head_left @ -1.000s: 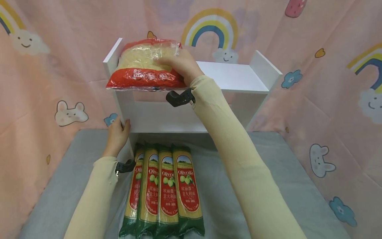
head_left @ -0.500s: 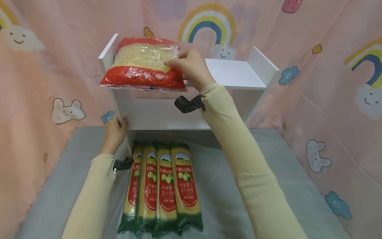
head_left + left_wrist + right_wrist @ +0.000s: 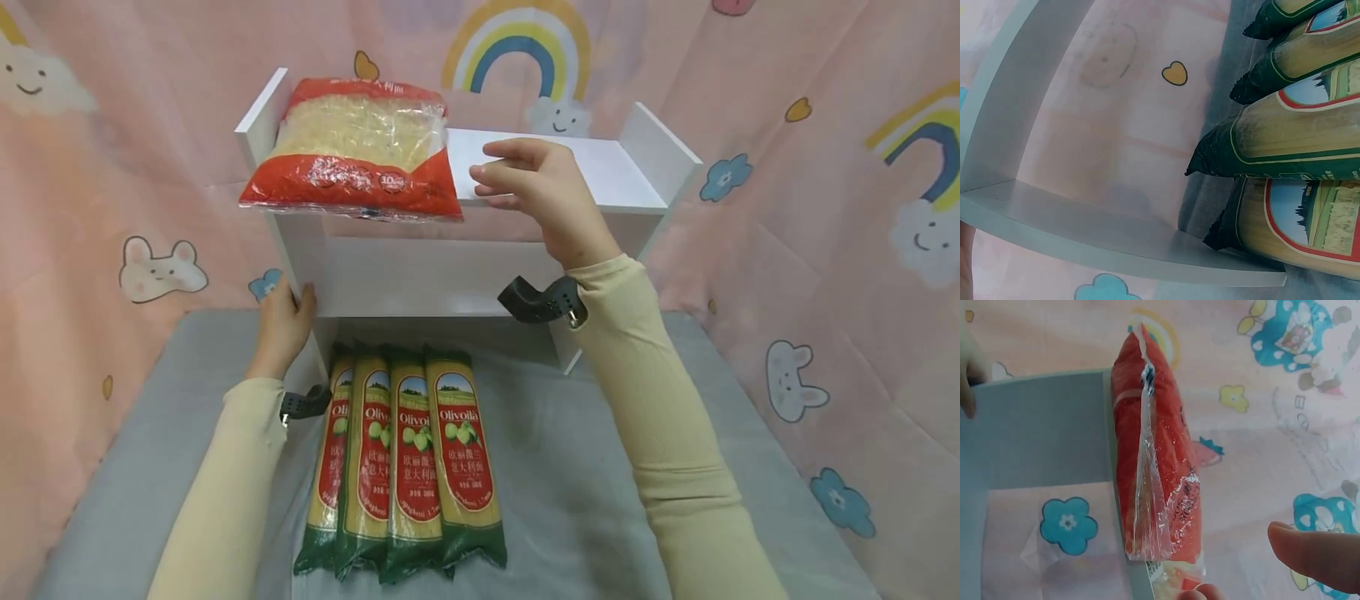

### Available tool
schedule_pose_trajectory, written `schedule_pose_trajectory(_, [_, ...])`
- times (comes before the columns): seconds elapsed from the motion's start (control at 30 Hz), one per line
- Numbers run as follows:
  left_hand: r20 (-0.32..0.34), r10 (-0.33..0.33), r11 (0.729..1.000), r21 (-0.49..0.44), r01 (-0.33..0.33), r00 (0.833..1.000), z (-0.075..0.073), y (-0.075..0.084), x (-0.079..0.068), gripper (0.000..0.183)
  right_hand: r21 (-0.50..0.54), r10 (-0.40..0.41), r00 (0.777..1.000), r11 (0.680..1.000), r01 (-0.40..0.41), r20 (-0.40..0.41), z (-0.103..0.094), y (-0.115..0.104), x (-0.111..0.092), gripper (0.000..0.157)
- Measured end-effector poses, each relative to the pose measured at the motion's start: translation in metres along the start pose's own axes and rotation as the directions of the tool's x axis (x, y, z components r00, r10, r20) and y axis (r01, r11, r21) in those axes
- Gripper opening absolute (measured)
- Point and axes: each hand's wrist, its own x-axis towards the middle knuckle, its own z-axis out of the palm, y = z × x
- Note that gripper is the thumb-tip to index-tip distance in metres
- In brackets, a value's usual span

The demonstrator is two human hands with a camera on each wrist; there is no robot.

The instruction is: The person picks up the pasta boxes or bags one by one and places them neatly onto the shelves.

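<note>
A red and clear bag of pasta (image 3: 367, 137) lies at the left end of the white shelf's (image 3: 555, 167) top board, its front edge jutting over the board. To its right, apart from it, my right hand (image 3: 551, 192) hovers with fingers loosely extended and holds nothing. In the right wrist view the bag's red end (image 3: 1154, 456) shows, with the thumb (image 3: 1316, 556) clear of it. My left hand (image 3: 283, 325) grips the shelf's left side panel. Most of that hand is hidden in the left wrist view, which shows the panel's edge (image 3: 1116, 256).
Several green-ended spaghetti packs (image 3: 405, 467) lie side by side on the grey cloth (image 3: 570, 500) beneath the shelf and in front of it. An upright end panel (image 3: 660, 154) bounds the top board at right. A pink patterned curtain (image 3: 825, 250) hangs behind.
My right hand has let go of the pasta bag and drawn away to the right and slightly down. The bag stays on the top board. My left hand keeps its hold on the side panel.
</note>
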Motion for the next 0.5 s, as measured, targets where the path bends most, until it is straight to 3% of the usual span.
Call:
schedule_pose_trajectory(0.3, [0.006,-0.018,1.000,0.008,0.017,1.000,0.001,0.000,0.000,0.027,0.102,-0.026,0.998,0.995,0.020,0.057,-0.020,0.020,-0.036,0.042])
schedule_pose_trajectory(0.5, [-0.015,0.012,1.000,0.029,-0.012,1.000,0.000,-0.001,0.000,0.023,0.086,-0.040,0.994,0.996,0.032,0.097,-0.029,0.050,-0.060,0.040])
